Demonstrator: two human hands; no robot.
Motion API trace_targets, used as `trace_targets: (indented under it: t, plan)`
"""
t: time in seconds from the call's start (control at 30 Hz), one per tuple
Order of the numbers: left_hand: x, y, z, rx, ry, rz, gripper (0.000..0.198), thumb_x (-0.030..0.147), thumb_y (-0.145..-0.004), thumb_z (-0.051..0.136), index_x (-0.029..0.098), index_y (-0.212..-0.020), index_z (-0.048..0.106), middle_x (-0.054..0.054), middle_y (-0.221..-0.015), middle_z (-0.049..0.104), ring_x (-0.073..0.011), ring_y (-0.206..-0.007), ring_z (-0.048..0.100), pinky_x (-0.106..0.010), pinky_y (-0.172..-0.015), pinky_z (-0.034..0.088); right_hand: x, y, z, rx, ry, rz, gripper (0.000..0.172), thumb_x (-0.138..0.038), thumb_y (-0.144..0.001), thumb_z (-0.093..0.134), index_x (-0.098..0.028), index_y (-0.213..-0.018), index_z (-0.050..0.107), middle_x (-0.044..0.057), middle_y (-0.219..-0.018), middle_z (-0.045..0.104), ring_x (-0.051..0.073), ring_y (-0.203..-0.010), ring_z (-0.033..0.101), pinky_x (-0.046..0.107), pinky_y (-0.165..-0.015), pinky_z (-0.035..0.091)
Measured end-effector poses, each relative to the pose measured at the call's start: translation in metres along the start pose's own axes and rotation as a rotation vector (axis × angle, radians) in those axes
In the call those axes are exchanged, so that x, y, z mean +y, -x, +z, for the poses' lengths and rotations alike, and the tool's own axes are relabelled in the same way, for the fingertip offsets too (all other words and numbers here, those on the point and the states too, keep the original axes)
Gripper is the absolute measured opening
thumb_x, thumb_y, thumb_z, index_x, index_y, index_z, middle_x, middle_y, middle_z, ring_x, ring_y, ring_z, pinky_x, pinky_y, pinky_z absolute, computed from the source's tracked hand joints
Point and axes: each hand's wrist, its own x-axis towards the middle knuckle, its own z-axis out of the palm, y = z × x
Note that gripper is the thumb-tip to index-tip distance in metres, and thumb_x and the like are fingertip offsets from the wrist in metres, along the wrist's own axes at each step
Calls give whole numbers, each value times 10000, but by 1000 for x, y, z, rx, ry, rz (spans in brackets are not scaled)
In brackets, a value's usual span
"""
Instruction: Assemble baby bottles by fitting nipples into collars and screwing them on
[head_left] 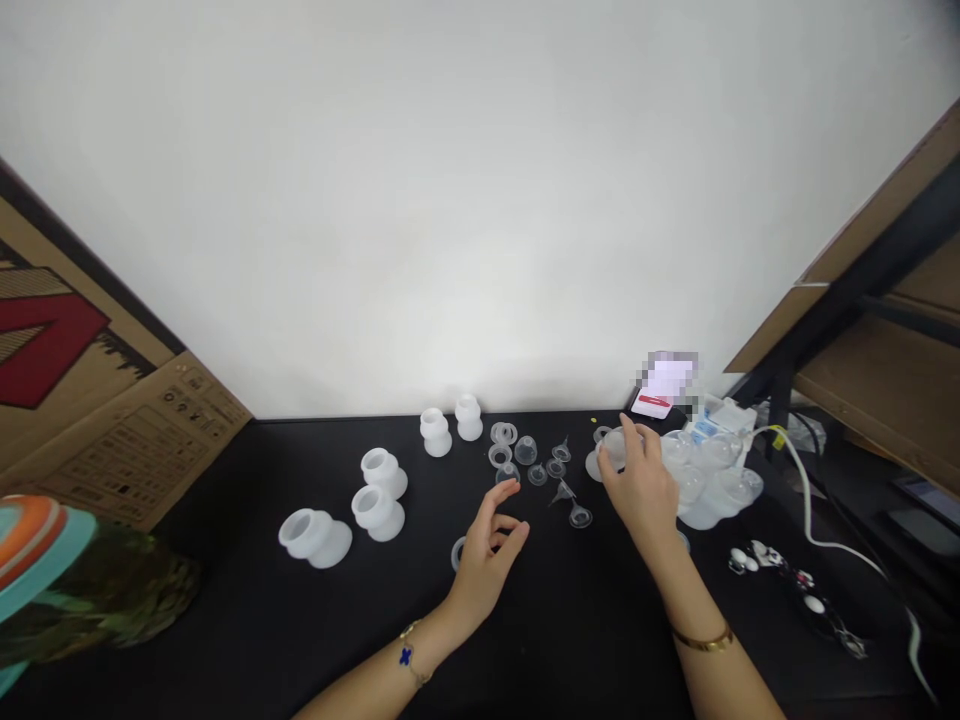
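My left hand (pixel 484 565) hovers over the black table, thumb and fingers apart with nothing between them. Partly hidden behind it is a translucent ring (pixel 457 554). At the right, my right hand (pixel 643 485) has its fingers around the rim of a whitish translucent cup (pixel 613 448), partly covered by the hand. Between the hands lie several small clear parts: rings (pixel 500 456), a domed piece (pixel 526 450) and funnel-shaped pieces (pixel 580 514). White waisted cups stand or lean to the left, among them a tilted one (pixel 316 538), a pair (pixel 379 512) and two at the back (pixel 469 418).
Clustered clear domed pieces (pixel 709 480) sit right of my right hand. A phone (pixel 664 388) leans at the wall. A white cable (pixel 808 490) and a beaded strap (pixel 799 590) lie at right. Left are a jar (pixel 90 580) and a cardboard box (pixel 180 430).
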Motion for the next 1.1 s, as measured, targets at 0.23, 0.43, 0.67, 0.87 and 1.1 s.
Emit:
trace_targets:
  t: [0.23, 0.43, 0.67, 0.87, 1.1]
  plan:
    - [-2, -1, -1, -13, -18, 4, 460, 340, -923, 626, 309, -1366, 506, -104, -1487, 483, -166, -876, 652, -300, -743, 550, -2, 2, 2, 20, 2, 6, 478, -267, -929, 515, -215, -1404, 540, 143, -1336, 581, 229, -777, 660, 287, -465, 392]
    - [-2, -1, -1, -16, -32, -1, 446, 330, -927, 615, 321, -1357, 501, -89, -1479, 489, -157, -871, 655, -296, -745, 543, 1, 1, 3, 75, 4, -29, 428, -297, -974, 473, -186, -1373, 580, 150, -1270, 622, 230, -778, 672, 290, -462, 410]
    - [-1, -3, -1, -20, -45, -5, 448, 341, -922, 603, 304, -1355, 493, -101, -1482, 479, -155, -864, 655, -300, -745, 546, 8, -2, 23, 176, -135, -201, 386, -269, -1009, 460, -172, -1367, 571, 141, -1252, 659, 260, -1020, 670, 302, -672, 525]
    - [-5, -2, -1, -19, -44, 3, 454, 356, -916, 613, 308, -1353, 500, -96, -1466, 498, -156, -851, 660, -302, -734, 556, 9, -11, 43, 119, -132, -211, 368, -301, -1011, 475, -172, -1334, 597, 147, -1312, 629, 289, -1092, 607, 408, -933, 493]
    - [-1, 0, -2, -36, -32, 11, 448, 350, -921, 604, 298, -1351, 494, -104, -1475, 483, -153, -848, 658, -298, -729, 551, 9, -26, 69, -26, -283, -110, 325, -280, -977, 461, -181, -1236, 630, 126, -1217, 627, 260, -1069, 620, 369, -921, 510]
